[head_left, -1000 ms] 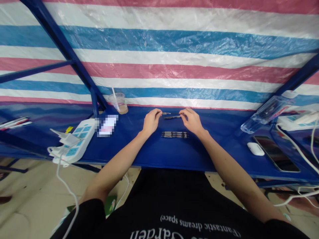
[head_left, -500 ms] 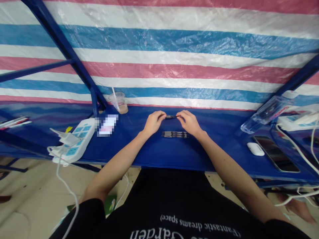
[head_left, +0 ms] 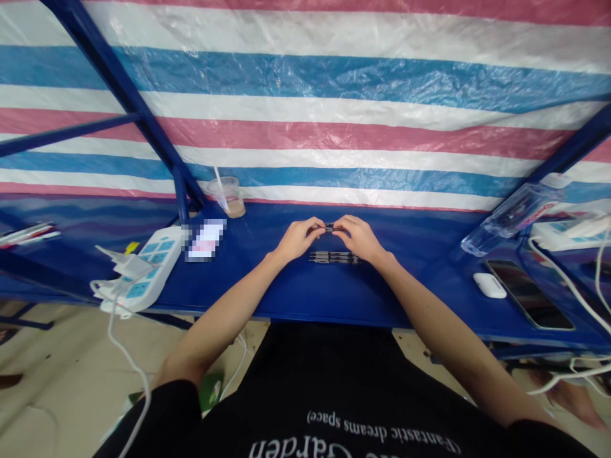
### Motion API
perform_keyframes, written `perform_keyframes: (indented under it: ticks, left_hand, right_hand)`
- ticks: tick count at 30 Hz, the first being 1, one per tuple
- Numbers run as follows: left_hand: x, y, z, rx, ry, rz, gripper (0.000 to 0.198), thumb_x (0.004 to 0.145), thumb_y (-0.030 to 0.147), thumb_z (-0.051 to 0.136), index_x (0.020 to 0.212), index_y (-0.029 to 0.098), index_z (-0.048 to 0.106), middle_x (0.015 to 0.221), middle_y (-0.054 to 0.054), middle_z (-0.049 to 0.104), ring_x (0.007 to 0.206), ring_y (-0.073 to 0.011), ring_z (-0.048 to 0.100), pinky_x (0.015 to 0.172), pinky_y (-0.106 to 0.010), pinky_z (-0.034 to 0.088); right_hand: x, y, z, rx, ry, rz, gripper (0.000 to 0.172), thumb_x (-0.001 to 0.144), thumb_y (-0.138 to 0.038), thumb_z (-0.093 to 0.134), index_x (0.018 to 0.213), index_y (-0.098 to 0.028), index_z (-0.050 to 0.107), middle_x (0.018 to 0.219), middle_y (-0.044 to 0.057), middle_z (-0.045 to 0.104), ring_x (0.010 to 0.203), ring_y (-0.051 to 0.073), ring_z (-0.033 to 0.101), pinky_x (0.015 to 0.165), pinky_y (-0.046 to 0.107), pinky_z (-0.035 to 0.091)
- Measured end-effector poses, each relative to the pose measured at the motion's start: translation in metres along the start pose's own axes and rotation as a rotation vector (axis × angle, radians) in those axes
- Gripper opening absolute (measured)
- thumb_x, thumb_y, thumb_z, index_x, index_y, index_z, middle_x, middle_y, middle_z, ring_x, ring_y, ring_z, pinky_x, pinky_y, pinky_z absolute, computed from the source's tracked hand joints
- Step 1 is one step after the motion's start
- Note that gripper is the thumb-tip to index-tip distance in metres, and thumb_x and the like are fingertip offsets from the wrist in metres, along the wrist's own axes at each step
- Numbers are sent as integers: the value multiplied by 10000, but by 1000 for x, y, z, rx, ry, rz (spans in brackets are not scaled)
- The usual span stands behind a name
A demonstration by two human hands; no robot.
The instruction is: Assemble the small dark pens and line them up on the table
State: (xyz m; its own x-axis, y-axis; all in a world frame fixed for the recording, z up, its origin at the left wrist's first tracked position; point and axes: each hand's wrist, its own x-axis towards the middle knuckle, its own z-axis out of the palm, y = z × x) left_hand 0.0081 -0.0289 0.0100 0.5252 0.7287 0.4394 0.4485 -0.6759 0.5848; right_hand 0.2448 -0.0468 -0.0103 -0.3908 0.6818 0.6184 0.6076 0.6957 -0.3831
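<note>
Between my two hands a dark pen [head_left: 329, 228] lies sideways, gripped at both ends, with only its middle showing. My left hand [head_left: 298, 238] pinches one end between thumb and fingers. At the other end, my right hand [head_left: 359, 237] is closed in the same way. Just below them on the blue tabletop, several pens [head_left: 334, 257] with clear and black barrels rest side by side in a row. The fingertips hide the ends of the held pen.
To the left are a white power strip [head_left: 147, 270], a phone with a blurred screen [head_left: 206, 240] and a plastic drink cup [head_left: 231, 198]. On the right lie a clear bottle [head_left: 510, 219], a white earbud case [head_left: 489, 285] and a dark phone [head_left: 529, 296]. A striped sheet [head_left: 334, 133] hangs behind.
My hands have come closer together around the pen, so less of it shows between them. The row of pens has stayed in place.
</note>
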Motion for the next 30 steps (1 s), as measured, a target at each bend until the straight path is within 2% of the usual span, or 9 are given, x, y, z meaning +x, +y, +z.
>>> perform_keyframes:
  ticks: [5,8,10,12,15,17,20,24,30]
  left_hand:
    - [1,-3,2,2,19,51,177,1002,359,644,1104,215,665,1073,-50,747,907,-187,704,874,-317,545]
    - [0,-3,3,27,-12,18,307,983,409,674,1227,230,617,1146,-62,727,950,-203,695,892,-333,546]
    - [-1,-2,2,52,-37,-15,350,1008,461,627,1277,238,597,1151,-62,723,969,-213,684,898,-340,537]
    - [-1,-1,1,78,-33,-36,309,1066,479,501,1186,232,642,1080,-50,726,960,-215,676,896,-338,521]
    - [1,-1,-1,111,11,-47,439,1109,454,366,919,211,678,923,-40,712,892,-210,664,881,-331,502]
    - [2,-2,-2,131,37,-44,462,1101,450,390,825,206,669,848,-39,693,845,-209,653,860,-331,496]
    - [4,-2,-3,133,60,-30,422,1077,438,463,798,204,677,822,-38,693,816,-207,652,839,-334,495]
    - [4,-3,-2,74,93,8,343,1055,420,537,858,202,715,889,-50,733,837,-205,675,842,-340,510]
    - [3,-6,-3,52,126,30,271,1015,432,629,905,226,766,983,-65,780,944,-234,715,931,-387,541]
  right_hand:
    - [0,2,2,-61,-20,12,174,1063,-265,525,1042,-224,692,1045,86,747,986,266,667,907,409,477]
    - [0,1,1,-55,3,31,108,1040,-250,558,1025,-228,663,1018,78,729,951,257,655,884,392,474]
    - [0,-1,0,-42,30,46,60,1020,-236,582,1014,-231,641,994,72,709,924,250,644,862,377,477]
    - [0,-2,-3,-26,51,56,35,1004,-216,592,1006,-234,621,983,69,686,911,243,636,842,363,481]
    - [0,-4,-5,-9,56,64,51,991,-193,587,998,-240,606,980,65,658,910,237,630,826,349,489]
    - [0,-5,-5,-9,48,66,61,989,-190,582,999,-245,606,983,65,653,911,237,630,825,350,494]
    - [-1,-3,-4,-14,37,69,54,995,-205,584,1010,-244,617,988,69,662,916,243,636,835,358,502]
    - [-1,3,0,-24,20,69,69,1016,-234,576,1025,-238,645,1011,79,702,938,255,654,865,379,517]
    - [-1,6,0,-57,4,67,189,1053,-250,514,1037,-238,702,1044,95,745,999,278,669,913,418,524]
